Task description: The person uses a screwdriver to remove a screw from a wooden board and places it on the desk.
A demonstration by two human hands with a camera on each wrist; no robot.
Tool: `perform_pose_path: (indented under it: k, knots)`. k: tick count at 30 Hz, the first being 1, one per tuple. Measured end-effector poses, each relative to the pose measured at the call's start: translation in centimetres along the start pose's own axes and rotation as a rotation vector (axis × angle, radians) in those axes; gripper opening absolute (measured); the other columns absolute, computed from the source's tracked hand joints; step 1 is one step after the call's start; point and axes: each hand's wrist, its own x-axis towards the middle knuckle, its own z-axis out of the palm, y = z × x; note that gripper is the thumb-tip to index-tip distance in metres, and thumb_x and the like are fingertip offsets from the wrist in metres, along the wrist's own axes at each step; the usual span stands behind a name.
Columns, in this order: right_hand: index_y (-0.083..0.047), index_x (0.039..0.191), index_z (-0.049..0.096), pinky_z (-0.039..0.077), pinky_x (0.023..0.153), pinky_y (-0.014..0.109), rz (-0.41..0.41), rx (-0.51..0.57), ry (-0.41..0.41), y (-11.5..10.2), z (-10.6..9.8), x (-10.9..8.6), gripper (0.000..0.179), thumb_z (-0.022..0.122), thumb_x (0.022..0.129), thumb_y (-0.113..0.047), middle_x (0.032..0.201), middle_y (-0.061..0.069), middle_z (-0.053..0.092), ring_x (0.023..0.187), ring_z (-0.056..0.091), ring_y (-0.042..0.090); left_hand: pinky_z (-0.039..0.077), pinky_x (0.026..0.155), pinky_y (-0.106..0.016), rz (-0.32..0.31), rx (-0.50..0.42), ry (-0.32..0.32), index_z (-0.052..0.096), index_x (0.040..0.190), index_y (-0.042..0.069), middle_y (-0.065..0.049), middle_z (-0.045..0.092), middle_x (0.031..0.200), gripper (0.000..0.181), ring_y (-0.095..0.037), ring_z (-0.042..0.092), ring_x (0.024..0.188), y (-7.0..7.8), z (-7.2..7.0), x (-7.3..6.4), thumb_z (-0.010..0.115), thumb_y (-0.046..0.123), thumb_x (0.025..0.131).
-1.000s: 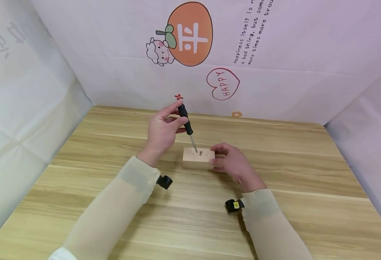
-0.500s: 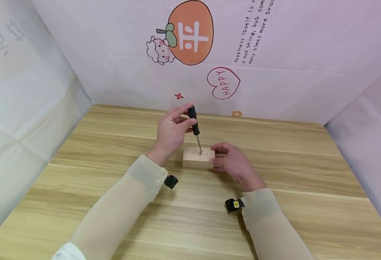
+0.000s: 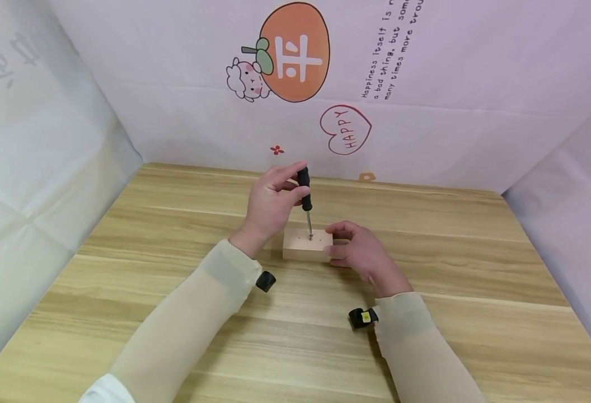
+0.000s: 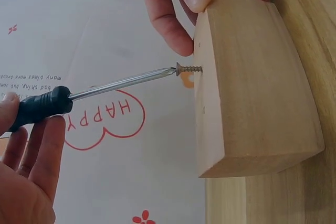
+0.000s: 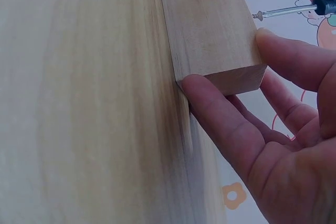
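- Since one second ago, the screwdriver [image 3: 304, 178] and left hand [image 3: 269, 206] have moved right; I now see the tip meeting the screw [image 4: 184, 68].
- Grip: the left hand pinches the handle [image 4: 47, 106]; the right hand [image 3: 363, 253] clamps one end of the block [image 3: 301, 254], just below head-frame centre on the table [image 3: 99, 280].
- Shaft [image 4: 123, 83] leans slightly off the screw's axis; I would align both, press lightly and turn evenly.
- Materials: smooth, pale rectangular wood; contoured black handle; bright metal shaft; brownish threaded screw.
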Motion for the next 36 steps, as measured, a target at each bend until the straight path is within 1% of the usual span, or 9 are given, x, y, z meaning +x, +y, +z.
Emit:
perform_pose_path:
  k: [5, 8, 12, 15, 18, 21, 26, 29, 36]
  knots:
    - [-0.007, 0.129, 0.059, 0.058, 0.081, 0.04, 0.005, -0.004, 0.004, -0.12, 0.01, -0.03, 0.045, 0.075, 0.088, -0.001, 0.135, 0.015, 0.051, 0.111, 0.06, 0.033, 0.059, 0.074, -0.032, 0.008, 0.034, -0.012, 0.068, 0.131, 0.014, -0.007, 0.057, 0.106, 0.047, -0.023, 0.065, 0.089, 0.09, 0.18, -0.11, 0.076, 0.001, 0.087]
    - [-0.007, 0.129, 0.059, 0.058, 0.081, 0.04, 0.01, -0.003, 0.002, -0.18, 0.0, -0.11, 0.045, 0.075, 0.088, -0.001, 0.135, 0.014, 0.051, 0.112, 0.059, 0.032, 0.059, 0.073, -0.031, 0.031, 0.09, -0.021, 0.068, 0.132, 0.015, -0.005, 0.057, 0.106, 0.047, -0.021, 0.064, 0.091, 0.13, 0.31, -0.2, 0.077, 0.004, 0.087]
    - [-0.007, 0.129, 0.059, 0.058, 0.082, 0.041, 0.01, -0.002, -0.002, -0.23, 0.04, -0.18, 0.045, 0.075, 0.088, -0.001, 0.136, 0.014, 0.051, 0.113, 0.058, 0.033, 0.056, 0.068, -0.029, 0.093, 0.207, -0.043, 0.067, 0.133, 0.016, -0.004, 0.055, 0.104, 0.046, -0.018, 0.062, 0.09, 0.11, 0.44, -0.28, 0.078, 0.009, 0.088]
    - [-0.007, 0.129, 0.059, 0.058, 0.082, 0.041, 0.008, -0.004, -0.001, -0.22, 0.04, -0.14, 0.044, 0.075, 0.088, -0.001, 0.136, 0.015, 0.051, 0.113, 0.058, 0.033, 0.054, 0.065, -0.03, 0.145, 0.26, -0.064, 0.067, 0.133, 0.015, -0.004, 0.053, 0.103, 0.046, -0.016, 0.06, 0.089, 0.01, 0.48, -0.32, 0.078, 0.011, 0.089]
    - [-0.007, 0.13, 0.059, 0.058, 0.082, 0.041, 0.008, 0.001, -0.004, -0.2, 0.01, -0.09, 0.044, 0.074, 0.089, -0.002, 0.136, 0.015, 0.051, 0.113, 0.058, 0.033, 0.057, 0.071, -0.028, 0.18, 0.233, -0.099, 0.064, 0.135, 0.011, -0.006, 0.054, 0.107, 0.045, -0.017, 0.061, 0.092, -0.14, 0.4, -0.41, 0.075, 0.009, 0.091]
    - [-0.007, 0.129, 0.059, 0.058, 0.082, 0.041, 0.012, 0.008, -0.002, -0.2, 0.0, -0.07, 0.044, 0.074, 0.088, -0.001, 0.135, 0.015, 0.051, 0.112, 0.059, 0.033, 0.057, 0.08, -0.03, 0.195, 0.166, -0.153, 0.061, 0.137, 0.008, -0.008, 0.057, 0.115, 0.045, -0.019, 0.063, 0.099, -0.23, 0.24, -0.44, 0.068, 0.0, 0.093]
    - [-0.008, 0.129, 0.059, 0.058, 0.081, 0.04, 0.015, 0.005, 0.001, -0.29, 0.0, -0.16, 0.044, 0.074, 0.088, -0.002, 0.135, 0.014, 0.051, 0.11, 0.06, 0.032, 0.055, 0.087, -0.033, 0.145, 0.051, -0.255, 0.058, 0.137, 0.009, -0.01, 0.061, 0.125, 0.046, -0.021, 0.067, 0.103, 0.04, 0.05, -0.25, 0.056, -0.01, 0.095]
    - [-0.009, 0.129, 0.06, 0.058, 0.08, 0.04, 0.017, -0.003, 0.001, -0.36, 0.04, -0.21, 0.044, 0.074, 0.088, -0.002, 0.135, 0.013, 0.051, 0.111, 0.06, 0.032, 0.055, 0.087, -0.035, 0.113, 0.019, -0.304, 0.056, 0.135, 0.01, -0.011, 0.06, 0.128, 0.043, -0.02, 0.067, 0.102, 0.25, -0.04, -0.06, 0.054, -0.009, 0.097]
    - [-0.009, 0.129, 0.06, 0.058, 0.081, 0.04, 0.02, -0.011, -0.001, -0.38, 0.1, -0.22, 0.044, 0.075, 0.088, -0.003, 0.135, 0.013, 0.052, 0.11, 0.061, 0.032, 0.054, 0.09, -0.038, 0.091, -0.022, -0.363, 0.056, 0.13, 0.01, -0.013, 0.061, 0.125, 0.038, -0.03, 0.067, 0.103, 0.46, -0.37, 0.34, 0.056, -0.009, 0.097]
